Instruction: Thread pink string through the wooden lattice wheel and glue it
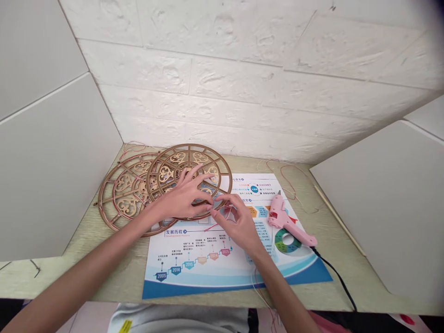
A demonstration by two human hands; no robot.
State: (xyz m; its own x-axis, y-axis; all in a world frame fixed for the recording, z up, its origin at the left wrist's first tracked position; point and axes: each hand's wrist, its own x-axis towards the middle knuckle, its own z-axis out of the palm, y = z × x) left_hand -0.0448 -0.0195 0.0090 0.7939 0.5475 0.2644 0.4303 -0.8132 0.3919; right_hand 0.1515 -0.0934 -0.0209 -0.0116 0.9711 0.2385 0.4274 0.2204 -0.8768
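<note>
A round brown openwork disc [189,147] with pale scroll inlays lies partly over a second similar disc [104,203]. My left hand [189,194] rests across the upper disc, its thumb and index finger closing on the rim while the other fingers spread over the scrollwork. Right beside it, my right hand [239,224] is curled, with thumb and index tip pinched close to the same rim. Thin red and white thread [212,227] shows at my right hand's fingers; its exact hold is partly hidden.
Under the discs is a printed sheet [208,284]. On its right side lies a pink glue gun [289,222] with a black cord [335,273]. Loose threads [294,185] trail at the back. A thin stick [340,219] lies along the right panel [388,199]. A white brick-patterned wall [222,92] rises behind.
</note>
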